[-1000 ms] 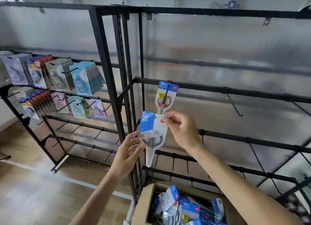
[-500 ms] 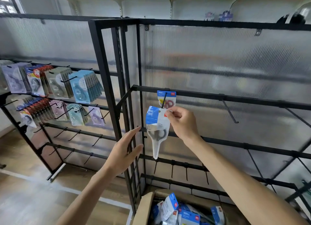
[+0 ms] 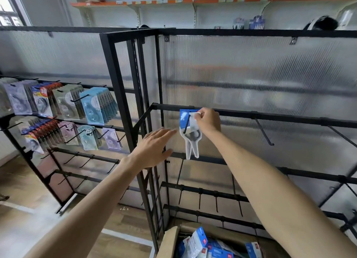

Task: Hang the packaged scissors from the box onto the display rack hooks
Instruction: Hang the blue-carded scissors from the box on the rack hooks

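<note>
- Frosted ribbed panels back a black metal display rack [image 3: 280,117], and a wooden floor [image 3: 21,192] runs beneath it.
- Right hand [image 3: 207,121] is up at the top rail, fingers pinching the upper edge of a packaged pair of scissors [image 3: 190,134]; the blue-and-white card sits on a black hook [image 3: 187,125], whose rod crosses the front of the card.
- A second pack appears to hang right behind it on that hook, though the two overlap too closely to separate cleanly.
- Left hand [image 3: 154,147] hovers just left of the pack, fingers straight and spread, holding nothing, not touching the packaging.
- Down at the bottom edge, a cardboard box [image 3: 168,242] stands open against the foot of the rack; inside, a loose heap of more blue-and-white scissor packs [image 3: 195,244], lying at all angles.
- Neighbouring hooks [image 3: 263,132] to the right on the same rail stand bare.
- Off to the left, another rack [image 3: 63,111] carries rows of carded correction-tape style packs in blue, pink and grey.
- High on the wall, an orange-edged shelf [image 3: 173,1] holds a few small items, too blurred to name.
</note>
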